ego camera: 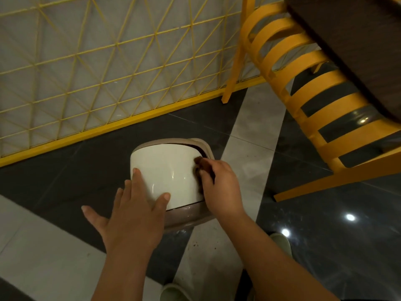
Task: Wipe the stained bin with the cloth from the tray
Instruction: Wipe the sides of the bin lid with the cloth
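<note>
Bin, cream swing lid over taupe body, stands on the dark floor tile just below centre, w/ yellow mesh fence at 11 o'clock and yellow slatted chair at 2 o'clock. Left hand lies flat, fingers spread, on the lid's 8 o'clock side to steady it; right hand is closed on a dark brown cloth, pressed to the lid's 3 o'clock edge. Wiping step looks under way; next prob. needs firm strokes across the lid, left bracing.

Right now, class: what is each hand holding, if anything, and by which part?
The right hand holds a dark brown cloth, bunched under its fingers against the bin's white lid. The left hand holds nothing; it rests flat on the lid.
</note>
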`<state>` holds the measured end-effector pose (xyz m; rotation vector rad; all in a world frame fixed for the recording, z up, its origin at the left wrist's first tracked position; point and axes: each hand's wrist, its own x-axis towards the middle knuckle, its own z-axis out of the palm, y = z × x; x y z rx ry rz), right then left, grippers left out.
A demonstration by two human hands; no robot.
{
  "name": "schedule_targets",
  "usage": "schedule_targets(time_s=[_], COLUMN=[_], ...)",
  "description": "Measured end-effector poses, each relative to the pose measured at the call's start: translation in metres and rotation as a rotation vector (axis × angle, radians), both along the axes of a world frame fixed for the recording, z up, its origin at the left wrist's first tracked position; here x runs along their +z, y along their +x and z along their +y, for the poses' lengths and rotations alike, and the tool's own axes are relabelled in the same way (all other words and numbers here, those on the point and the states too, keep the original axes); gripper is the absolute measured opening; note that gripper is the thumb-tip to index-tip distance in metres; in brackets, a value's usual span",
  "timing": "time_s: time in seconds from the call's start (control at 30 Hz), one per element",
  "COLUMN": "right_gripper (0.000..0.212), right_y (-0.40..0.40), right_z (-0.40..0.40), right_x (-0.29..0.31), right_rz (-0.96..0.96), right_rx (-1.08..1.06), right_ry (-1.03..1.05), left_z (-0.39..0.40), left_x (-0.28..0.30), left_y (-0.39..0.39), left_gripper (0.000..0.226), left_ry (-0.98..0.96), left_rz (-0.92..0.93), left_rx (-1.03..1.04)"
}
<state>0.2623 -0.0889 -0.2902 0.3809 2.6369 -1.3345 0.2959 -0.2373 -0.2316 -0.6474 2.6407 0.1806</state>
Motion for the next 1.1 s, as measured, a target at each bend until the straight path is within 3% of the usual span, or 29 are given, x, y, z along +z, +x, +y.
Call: schedule_targets(time_s=[0.23,0.4,0.67,0.8,0.9,0.97,1.03,1.1], right_gripper=[0.034,0.029,0.032,0.027,0.038,0.035,0.028,0.027], right_y=[-0.014,-0.031,0.027,0.027,0.003,-0.014,-0.020,-0.015], right_z=[-0.031,-0.009,0.013,0.009,-0.004,-0.006,0.000,0.007], right_x=[0.029,0.008,0.032,0.043,0.034,0.026,0.019,0.016], right_rz=[0.277,-0.017,-0.207,-0.049,0.126,0.135,0.099,0.046], right_rx=[0.275,0.110,0.323,0.261,0.169,0.041,0.037,0.165], right_ry=[0.110,0.214,0.275,0.068,0.058,0.022,0.148,0.364], left_z=[0.001,0.004,0.008,0.008,0.006,0.005,0.006,0.007], left_x=[-0.004,-0.001,-0.001,-0.002,-0.002,-0.002,-0.003,-0.002], left_y=[-0.002,0.000,0.000,-0.002,-0.001,-0.001,-0.001,-0.001], left_gripper=[0.080,0.076,0.076,0.078,0.078,0.078,0.077,0.076], left_ry=[0.026,0.034,0.020,0.047,0.074,0.080,0.079,0.069], left_rz=[0.013,0.015,0.019,0.023,0.030,0.038,0.045,0.056], left_rx=[0.027,0.013,-0.019,-0.008,0.009,0.012,0.014,0.011])
